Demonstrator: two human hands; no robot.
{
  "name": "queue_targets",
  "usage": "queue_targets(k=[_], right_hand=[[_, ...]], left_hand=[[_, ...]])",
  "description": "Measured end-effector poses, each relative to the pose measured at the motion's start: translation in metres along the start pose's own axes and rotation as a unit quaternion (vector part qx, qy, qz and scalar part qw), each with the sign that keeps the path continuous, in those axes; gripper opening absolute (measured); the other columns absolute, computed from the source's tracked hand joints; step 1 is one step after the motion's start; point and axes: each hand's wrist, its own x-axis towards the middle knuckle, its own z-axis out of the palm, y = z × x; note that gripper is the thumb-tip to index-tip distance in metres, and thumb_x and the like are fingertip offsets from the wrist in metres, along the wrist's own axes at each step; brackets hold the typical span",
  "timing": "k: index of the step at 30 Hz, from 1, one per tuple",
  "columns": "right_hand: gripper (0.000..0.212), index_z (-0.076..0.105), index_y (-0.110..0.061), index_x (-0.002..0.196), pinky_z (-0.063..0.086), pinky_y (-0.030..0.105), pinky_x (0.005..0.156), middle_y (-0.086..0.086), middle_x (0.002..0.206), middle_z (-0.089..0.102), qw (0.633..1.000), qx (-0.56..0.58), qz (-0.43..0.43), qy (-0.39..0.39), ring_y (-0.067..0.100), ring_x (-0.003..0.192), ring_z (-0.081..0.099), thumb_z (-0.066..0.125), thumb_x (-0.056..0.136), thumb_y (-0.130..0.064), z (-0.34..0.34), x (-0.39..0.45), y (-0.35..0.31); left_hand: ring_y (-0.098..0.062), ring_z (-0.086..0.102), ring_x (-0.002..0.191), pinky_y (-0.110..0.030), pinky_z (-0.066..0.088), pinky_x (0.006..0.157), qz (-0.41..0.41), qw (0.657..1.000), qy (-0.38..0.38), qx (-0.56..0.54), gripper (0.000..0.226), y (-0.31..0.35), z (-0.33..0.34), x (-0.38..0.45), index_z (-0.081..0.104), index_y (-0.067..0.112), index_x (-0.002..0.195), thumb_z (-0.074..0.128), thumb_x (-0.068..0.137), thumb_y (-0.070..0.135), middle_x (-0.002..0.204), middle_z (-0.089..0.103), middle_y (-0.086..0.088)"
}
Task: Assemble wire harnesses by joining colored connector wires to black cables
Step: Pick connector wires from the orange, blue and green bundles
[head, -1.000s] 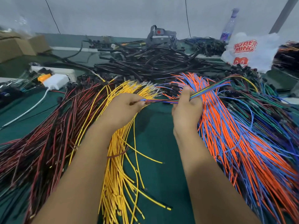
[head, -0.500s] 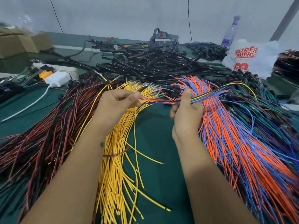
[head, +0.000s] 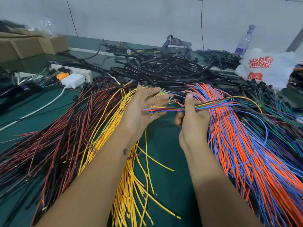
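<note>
Item: mixed wire bundle [head: 218, 104], strands of orange, blue, green, yellow and black, held level above the green table [head: 165, 145] between the piles. My right hand [head: 192, 122] grasps it, fingers curled round the strands, thumb up on top. The loose ends reach left across the palm of my left hand [head: 144, 107], which lies released, fingers straight and spread, gripping nothing.

Under my left forearm: yellow wires [head: 131, 185], fanned toward me.
Left of those: red and black wires [head: 54, 136], a wide sheaf.
Under and right of my right hand: orange and blue wires [head: 246, 153]; beyond them green and purple wires [head: 282, 115].
Far side, centre: black cables [head: 164, 69], heaped.
Far left: white power strip [head: 78, 73], white charger [head: 73, 80], cardboard boxes [head: 29, 46].
Far right: white plastic bag [head: 268, 68], red print; a bottle [head: 244, 41] behind it.
</note>
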Motion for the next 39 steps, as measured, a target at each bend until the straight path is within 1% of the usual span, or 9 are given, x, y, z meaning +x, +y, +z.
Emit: queue_targets(k=[8, 12, 15, 18, 20, 22, 28, 34, 39], right_hand=[[0.031, 0.053, -0.020, 0.065, 0.033, 0.018, 0.037, -0.005, 0.042, 0.049, 0.996, -0.006, 0.040, -0.077, 0.011, 0.034, 0.044, 0.063, 0.093, -0.027, 0.005, -0.005, 0.001], [0.040, 0.068, -0.023, 0.056, 0.034, 0.018, 0.040, 0.000, 0.050, 0.058, 0.986, -0.026, 0.044, -0.160, 0.011, 0.037, 0.048, 0.061, 0.095, -0.025, 0.007, -0.011, 0.003], [0.035, 0.073, -0.023, 0.060, 0.031, 0.017, 0.040, 0.006, 0.060, 0.066, 0.978, -0.040, 0.015, -0.205, 0.009, 0.039, 0.047, 0.062, 0.093, -0.021, 0.008, -0.012, 0.002], [0.031, 0.070, -0.018, 0.062, 0.032, 0.016, 0.039, 0.003, 0.058, 0.066, 0.983, -0.028, 0.011, -0.183, 0.008, 0.041, 0.052, 0.064, 0.092, -0.016, 0.006, -0.010, 0.000], [0.022, 0.065, -0.013, 0.069, 0.038, 0.017, 0.041, 0.003, 0.058, 0.066, 0.987, 0.002, 0.030, -0.155, 0.010, 0.046, 0.060, 0.065, 0.091, -0.012, 0.005, -0.008, -0.001], [0.018, 0.064, -0.009, 0.073, 0.047, 0.018, 0.047, 0.003, 0.063, 0.068, 0.988, 0.034, 0.056, -0.142, 0.012, 0.052, 0.066, 0.064, 0.090, -0.008, 0.004, -0.008, -0.001], [0.008, 0.065, -0.001, 0.082, 0.058, 0.023, 0.066, 0.009, 0.070, 0.070, 0.984, 0.109, 0.070, -0.122, 0.018, 0.064, 0.069, 0.061, 0.089, 0.002, -0.001, -0.006, -0.001], [0.005, 0.064, 0.002, 0.084, 0.057, 0.023, 0.068, 0.014, 0.076, 0.067, 0.985, 0.120, 0.073, -0.104, 0.018, 0.066, 0.069, 0.062, 0.088, 0.004, -0.001, -0.006, -0.001], [0.010, 0.066, -0.002, 0.082, 0.055, 0.020, 0.070, 0.006, 0.073, 0.069, 0.977, 0.109, 0.081, -0.163, 0.015, 0.070, 0.069, 0.062, 0.086, 0.006, 0.000, -0.009, -0.003]], left_hand=[[-0.033, 0.066, 0.097, -0.045, 0.048, 0.089, 0.000, 0.998, -0.008, 0.056, 0.063, -0.004, -0.001, -0.001, 0.060, 0.011, 0.118, 0.017, 0.100, 0.054, 0.111, 0.068, -0.020], [-0.023, 0.068, 0.074, -0.028, 0.051, 0.063, 0.006, 0.999, -0.005, 0.053, 0.062, -0.004, -0.003, -0.001, 0.063, 0.012, 0.112, 0.017, 0.101, 0.053, 0.096, 0.071, -0.012], [-0.022, 0.068, 0.071, -0.022, 0.051, 0.056, 0.005, 0.999, 0.007, 0.048, 0.061, -0.005, -0.005, 0.001, 0.065, 0.014, 0.112, 0.018, 0.102, 0.051, 0.089, 0.071, -0.010], [-0.019, 0.068, 0.070, -0.024, 0.053, 0.059, -0.002, 0.999, -0.003, 0.049, 0.058, -0.004, -0.006, 0.002, 0.066, 0.012, 0.105, 0.021, 0.102, 0.048, 0.086, 0.073, -0.008], [-0.017, 0.067, 0.072, -0.025, 0.051, 0.066, -0.001, 0.999, 0.000, 0.054, 0.050, -0.003, -0.006, 0.002, 0.069, 0.011, 0.092, 0.032, 0.102, 0.042, 0.085, 0.073, -0.007], [-0.013, 0.065, 0.070, -0.021, 0.051, 0.063, 0.016, 0.998, 0.010, 0.066, 0.037, -0.003, -0.008, 0.002, 0.072, 0.013, 0.080, 0.046, 0.099, 0.030, 0.078, 0.072, -0.003], [-0.009, 0.067, 0.065, -0.016, 0.052, 0.058, 0.012, 0.994, 0.069, 0.078, 0.008, -0.003, -0.014, 0.003, 0.073, 0.010, 0.087, 0.066, 0.088, 0.014, 0.074, 0.071, -0.001], [-0.009, 0.069, 0.068, -0.015, 0.053, 0.065, 0.044, 0.997, 0.044, 0.056, 0.015, -0.002, -0.012, 0.000, 0.075, 0.010, 0.082, 0.073, 0.068, 0.012, 0.073, 0.071, 0.000], [-0.009, 0.069, 0.066, -0.014, 0.053, 0.063, 0.050, 0.997, 0.045, 0.040, 0.013, -0.002, -0.011, -0.001, 0.075, 0.010, 0.077, 0.072, 0.065, 0.010, 0.071, 0.072, -0.003]])
